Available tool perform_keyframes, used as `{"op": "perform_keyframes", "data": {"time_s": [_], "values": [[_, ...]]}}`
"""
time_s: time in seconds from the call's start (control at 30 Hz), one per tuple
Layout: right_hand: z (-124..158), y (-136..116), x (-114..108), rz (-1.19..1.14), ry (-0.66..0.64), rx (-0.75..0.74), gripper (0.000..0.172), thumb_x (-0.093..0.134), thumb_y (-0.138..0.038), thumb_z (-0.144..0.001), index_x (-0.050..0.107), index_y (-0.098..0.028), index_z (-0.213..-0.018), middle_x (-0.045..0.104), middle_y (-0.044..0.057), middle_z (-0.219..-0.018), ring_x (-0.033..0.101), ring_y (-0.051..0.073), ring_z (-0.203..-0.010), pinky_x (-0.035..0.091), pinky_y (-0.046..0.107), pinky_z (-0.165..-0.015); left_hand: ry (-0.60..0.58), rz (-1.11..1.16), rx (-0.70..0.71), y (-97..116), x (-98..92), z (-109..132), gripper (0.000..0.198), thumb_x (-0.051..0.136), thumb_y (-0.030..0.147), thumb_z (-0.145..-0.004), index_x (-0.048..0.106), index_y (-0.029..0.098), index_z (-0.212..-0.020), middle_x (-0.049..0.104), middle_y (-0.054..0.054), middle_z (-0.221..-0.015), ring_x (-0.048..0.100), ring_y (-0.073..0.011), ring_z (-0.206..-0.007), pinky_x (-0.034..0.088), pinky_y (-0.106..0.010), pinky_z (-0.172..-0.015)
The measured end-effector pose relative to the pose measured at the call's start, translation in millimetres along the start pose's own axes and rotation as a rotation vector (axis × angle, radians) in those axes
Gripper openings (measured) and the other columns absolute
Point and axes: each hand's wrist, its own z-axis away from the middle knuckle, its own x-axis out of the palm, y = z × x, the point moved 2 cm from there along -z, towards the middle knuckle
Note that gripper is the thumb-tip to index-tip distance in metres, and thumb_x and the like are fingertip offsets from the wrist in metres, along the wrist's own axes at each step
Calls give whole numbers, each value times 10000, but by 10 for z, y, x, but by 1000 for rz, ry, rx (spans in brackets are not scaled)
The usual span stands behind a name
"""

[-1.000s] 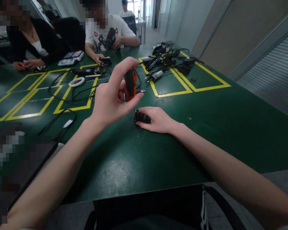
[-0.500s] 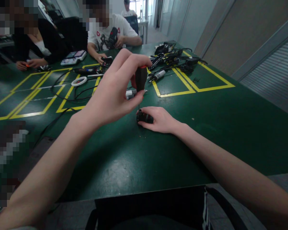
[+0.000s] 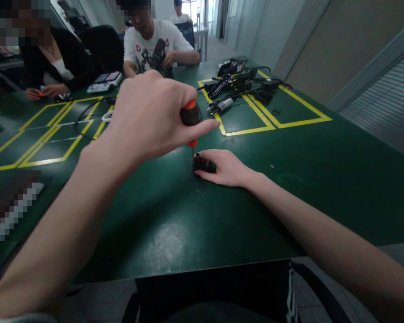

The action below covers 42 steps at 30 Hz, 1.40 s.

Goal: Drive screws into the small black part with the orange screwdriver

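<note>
My left hand (image 3: 151, 114) is wrapped round the handle of a red-and-black screwdriver (image 3: 191, 114), its thumb stretched out to the right. The screwdriver stands upright, its thin shaft running down to a small black device (image 3: 206, 166). Where exactly the tip meets the device is too small to tell. My right hand (image 3: 227, 168) is closed on that device and holds it against the green table. A short black round part sticks up from the device's top. A few tiny pieces, perhaps screws (image 3: 201, 192), lie on the table just in front of it.
Black cables and adapters (image 3: 239, 83) are heaped at the back right, near a silver-grey plug-ended piece (image 3: 224, 105). Yellow tape (image 3: 249, 132) marks rectangles on the table (image 3: 256, 215). Across it sits a person in a white shirt (image 3: 180, 40); another in dark clothing (image 3: 74, 58) sits at left.
My left hand has turned and shifted left round the screwdriver handle, its thumb now extended rather than pinching. My right hand and the black device have stayed nearly in place.
</note>
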Motion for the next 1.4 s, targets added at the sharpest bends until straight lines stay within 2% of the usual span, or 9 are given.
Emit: {"op": "perform_keyframes", "data": {"time_s": [0.1,0.17,0.27,0.37,0.63,0.8,1.03,1.3,1.4], "values": [[2,1,2,0,3,-4,335,665,-377,-926,693,-144,-1165,788,133,-1052,726,258,-926,525,353,-808,-20,-162,-91,25,-51,-23,680,585,724,-909,400,248,-461,351,-36,-455,603,-256,-716,437,-434,-727],[1,3,7,-4,3,-8,335,666,-382,-927,691,-151,-1169,788,126,-1048,728,254,-921,531,351,-808,-56,-204,-143,45,-59,-42,633,512,653,-967,490,241,-487,423,-52,-499,618,-262,-723,423,-436,-758],[0,10,14,-2,-1,-10,346,665,-383,-930,691,-145,-1180,792,138,-1064,740,265,-949,544,361,-829,-125,-219,-153,53,-15,-71,424,480,483,-1009,764,223,-830,571,-60,-604,619,-260,-701,422,-413,-725],[2,12,15,8,9,-21,368,662,-381,-936,688,-133,-1206,793,165,-1130,750,287,-1014,558,385,-869,-96,-140,-119,-1,39,-79,359,540,443,-1007,783,207,-1125,602,-33,-630,567,-215,-640,453,-403,-736],[6,1,10,16,11,-29,396,664,-380,-945,695,-96,-1221,794,192,-1141,763,316,-1031,576,417,-876,-100,-110,58,-145,9,-67,288,637,460,-943,731,212,-832,601,-31,-638,551,-194,-679,492,-350,-748],[18,14,4,10,8,-27,413,663,-395,-943,691,-107,-1237,792,182,-1139,758,300,-1023,575,408,-877,-227,-215,59,-75,-19,-127,248,600,372,-889,747,185,-960,695,-117,-961,602,-252,-830,508,-430,-800],[21,6,-14,-11,-6,-10,372,655,-400,-933,698,-135,-1191,792,153,-1083,746,285,-979,563,397,-859,-203,98,77,74,-27,-159,121,723,354,-841,729,236,-813,584,-2,-602,673,-243,-805,549,-374,-843],[42,-7,-29,-45,9,-20,318,641,-379,-923,697,-167,-1153,800,128,-1076,752,271,-936,550,368,-822,-374,-290,21,245,-31,-242,236,578,395,-934,691,204,-852,507,-23,-649,672,-291,-856,551,-464,-878],[48,8,-24,-23,19,-18,319,650,-395,-914,702,-168,-1132,801,120,-1038,741,258,-867,543,356,-779,-453,-317,133,268,-77,-250,182,573,275,-955,698,174,-869,576,-73,-915,658,-290,-975,553,-484,-950]]}}
